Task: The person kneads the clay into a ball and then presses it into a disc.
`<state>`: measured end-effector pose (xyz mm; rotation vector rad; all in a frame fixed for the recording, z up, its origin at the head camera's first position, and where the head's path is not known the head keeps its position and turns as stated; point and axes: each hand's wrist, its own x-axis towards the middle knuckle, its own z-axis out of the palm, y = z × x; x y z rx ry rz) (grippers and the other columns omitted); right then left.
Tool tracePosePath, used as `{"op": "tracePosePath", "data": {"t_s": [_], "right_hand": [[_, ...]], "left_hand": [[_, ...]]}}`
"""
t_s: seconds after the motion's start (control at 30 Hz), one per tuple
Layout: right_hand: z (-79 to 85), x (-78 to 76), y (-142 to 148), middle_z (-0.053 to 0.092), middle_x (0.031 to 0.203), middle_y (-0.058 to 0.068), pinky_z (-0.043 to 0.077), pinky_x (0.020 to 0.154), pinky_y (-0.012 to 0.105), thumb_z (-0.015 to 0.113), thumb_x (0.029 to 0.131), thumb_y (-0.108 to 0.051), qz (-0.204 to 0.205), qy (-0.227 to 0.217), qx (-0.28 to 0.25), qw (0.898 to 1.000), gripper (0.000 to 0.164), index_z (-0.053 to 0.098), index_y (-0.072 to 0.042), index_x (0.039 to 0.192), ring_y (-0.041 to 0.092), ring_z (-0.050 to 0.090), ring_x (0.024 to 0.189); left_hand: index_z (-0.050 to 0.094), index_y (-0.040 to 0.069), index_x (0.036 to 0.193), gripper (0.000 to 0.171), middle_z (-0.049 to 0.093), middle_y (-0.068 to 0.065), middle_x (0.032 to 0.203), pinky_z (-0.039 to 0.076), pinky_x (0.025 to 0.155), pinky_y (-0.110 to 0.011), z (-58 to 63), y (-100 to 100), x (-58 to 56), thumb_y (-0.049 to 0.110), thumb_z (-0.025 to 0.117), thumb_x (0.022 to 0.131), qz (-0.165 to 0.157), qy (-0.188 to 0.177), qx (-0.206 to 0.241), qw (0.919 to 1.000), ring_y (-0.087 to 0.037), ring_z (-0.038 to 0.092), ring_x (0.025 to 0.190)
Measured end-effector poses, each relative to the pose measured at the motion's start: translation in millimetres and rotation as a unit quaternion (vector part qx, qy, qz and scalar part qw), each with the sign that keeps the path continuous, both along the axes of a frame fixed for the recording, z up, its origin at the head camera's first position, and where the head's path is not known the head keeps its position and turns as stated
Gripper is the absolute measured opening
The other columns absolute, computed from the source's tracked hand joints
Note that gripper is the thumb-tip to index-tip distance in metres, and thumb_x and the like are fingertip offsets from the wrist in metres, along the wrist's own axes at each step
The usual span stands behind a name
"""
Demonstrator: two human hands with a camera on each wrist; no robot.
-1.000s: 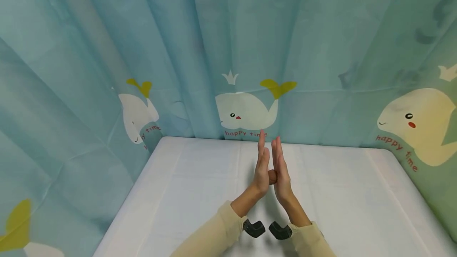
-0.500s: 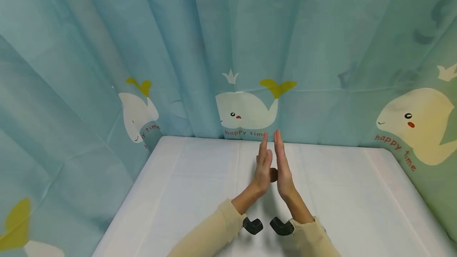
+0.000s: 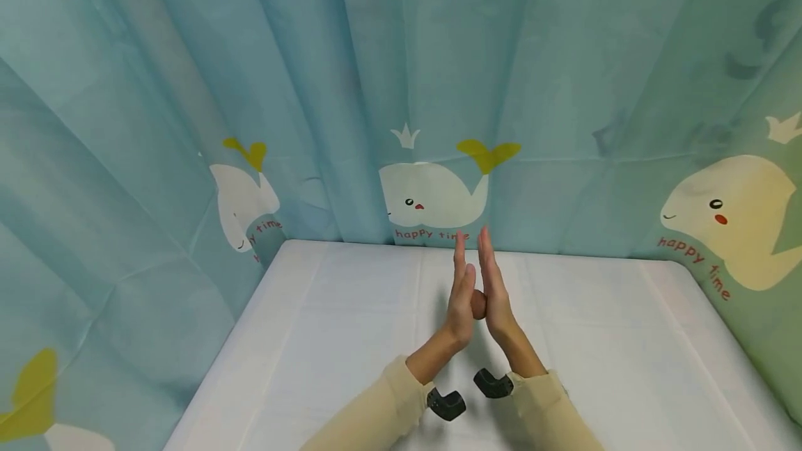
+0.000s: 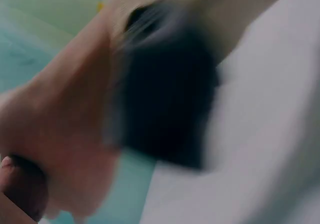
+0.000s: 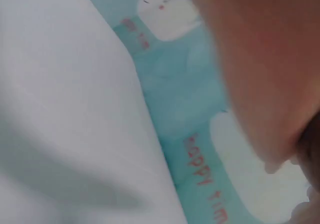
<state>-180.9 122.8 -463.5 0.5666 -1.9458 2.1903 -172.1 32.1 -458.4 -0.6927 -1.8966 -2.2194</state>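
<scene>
The bare right hand [image 3: 497,301] has slid forward and the bare left hand [image 3: 462,308] back, so the small, round, brown ball [image 3: 479,305] is probably rolling. It sits between them, over the flat white desk [image 3: 351,298]. Their fingers [image 3: 487,256] are straight, not curled round it.

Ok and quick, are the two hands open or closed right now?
Left hand: open, fingers straight, palm against the brown ball.
Right hand: open, fingers straight, palm against the other side of the brown ball.
</scene>
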Motion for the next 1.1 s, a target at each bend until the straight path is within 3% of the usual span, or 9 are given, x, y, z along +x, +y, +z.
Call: {"op": "tracePosePath", "data": {"t_s": [0.17, 0.3, 0.43, 0.57, 0.77, 0.87, 0.97, 1.03, 1.1], "right_hand": [[-5.3, 16.4, -10.9, -0.002, 0.173, -0.006, -0.004, 0.122, 0.053, 0.007, 0.113, -0.038, 0.002, 0.007, 0.003, 1.0, 0.055, 0.004, -0.028, 0.167, 0.015, -0.005, 0.157], [1.5, 26.8, -15.4, -0.003, 0.173, -0.004, -0.006, 0.12, 0.058, 0.01, 0.113, -0.038, -0.006, 0.021, 0.009, 1.0, 0.055, 0.005, -0.026, 0.167, 0.017, -0.009, 0.157], [10.3, 26.4, -11.8, -0.003, 0.172, -0.006, -0.006, 0.12, 0.059, 0.012, 0.113, -0.036, -0.017, 0.034, 0.035, 0.999, 0.055, 0.004, -0.027, 0.167, 0.017, -0.008, 0.157], [13.1, 13.9, 1.1, -0.004, 0.172, -0.008, -0.006, 0.121, 0.057, 0.012, 0.113, -0.036, -0.043, 0.04, 0.042, 0.997, 0.055, 0.002, -0.026, 0.167, 0.014, -0.007, 0.157], [2.5, -0.6, 14.1, -0.006, 0.171, -0.014, -0.008, 0.121, 0.055, 0.011, 0.112, -0.04, -0.028, 0.003, 0.021, 0.999, 0.055, 0.0, -0.032, 0.166, 0.01, -0.007, 0.156], [-8.2, 6.1, 7.5, -0.005, 0.172, -0.01, -0.001, 0.123, 0.046, 0.01, 0.112, -0.041, -0.008, -0.018, -0.006, 1.0, 0.055, 0.0, -0.033, 0.166, 0.013, -0.006, 0.157], [-16.2, 17.7, -2.6, -0.005, 0.173, -0.003, 0.011, 0.12, 0.028, 0.007, 0.112, -0.042, 0.009, -0.026, -0.02, 0.999, 0.056, -0.002, -0.03, 0.166, 0.018, -0.007, 0.157], [-17.9, 24.9, -8.1, -0.005, 0.173, 0.001, 0.016, 0.116, 0.019, 0.005, 0.112, -0.04, 0.016, -0.017, -0.035, 0.999, 0.057, -0.004, -0.026, 0.166, 0.022, -0.008, 0.157], [-16.4, 29.8, -11.6, -0.004, 0.173, 0.003, 0.013, 0.118, 0.019, 0.005, 0.112, -0.041, 0.018, -0.005, -0.054, 0.998, 0.057, -0.003, -0.025, 0.166, 0.022, -0.008, 0.158]], "left_hand": [[0.006, 0.026, 0.167, 0.066, 0.0, 0.005, 0.173, 0.001, 0.122, -0.061, 1.5, -8.1, -16.5, 0.047, 0.026, 0.108, 0.029, 0.009, -0.034, 0.999, -0.019, -0.003, 0.158], [0.005, 0.027, 0.167, 0.068, -0.001, 0.006, 0.172, -0.002, 0.12, -0.065, -7.9, -12.8, -23.7, 0.053, 0.022, 0.107, 0.043, -0.02, -0.075, 0.9961, -0.02, -0.006, 0.158], [0.001, 0.023, 0.167, 0.067, -0.001, 0.003, 0.173, -0.002, 0.12, -0.063, -17.2, -8.5, -18.9, 0.05, 0.019, 0.109, 0.029, -0.035, -0.067, 0.9968, -0.02, -0.003, 0.158], [-0.003, 0.022, 0.167, 0.065, -0.003, -0.001, 0.173, 0.003, 0.122, -0.059, -21.1, 0.0, -5.3, 0.046, 0.018, 0.11, -0.009, -0.024, -0.06, 0.9979, -0.019, 0.001, 0.157], [-0.003, 0.025, 0.166, 0.063, -0.004, 0.004, 0.172, 0.002, 0.122, -0.058, -16.3, 6.2, 6.5, 0.044, 0.016, 0.11, -0.029, -0.029, -0.025, 0.9988, -0.018, -0.003, 0.157], [-0.002, 0.023, 0.167, 0.063, -0.004, 0.003, 0.172, 0.0, 0.122, -0.058, -8.7, 4.4, 2.3, 0.043, 0.017, 0.11, -0.02, -0.029, -0.005, 0.9994, -0.019, -0.005, 0.157], [-0.001, 0.023, 0.167, 0.063, -0.004, 0.001, 0.173, 0.0, 0.123, -0.057, -0.5, 1.2, -5.1, 0.042, 0.018, 0.11, -0.011, -0.02, 0.005, 0.9997, -0.02, -0.005, 0.157], [-0.001, 0.023, 0.167, 0.063, -0.004, 0.003, 0.173, 0.0, 0.123, -0.058, 0.9, -1.0, -9.6, 0.043, 0.018, 0.11, -0.005, -0.012, -0.014, 0.9998, -0.02, -0.004, 0.157], [-0.001, 0.022, 0.167, 0.065, -0.003, 0.003, 0.173, 0.0, 0.122, -0.06, -0.4, -2.9, -13.4, 0.046, 0.018, 0.11, 0.005, -0.002, -0.049, 0.9988, -0.021, -0.003, 0.158]]}}
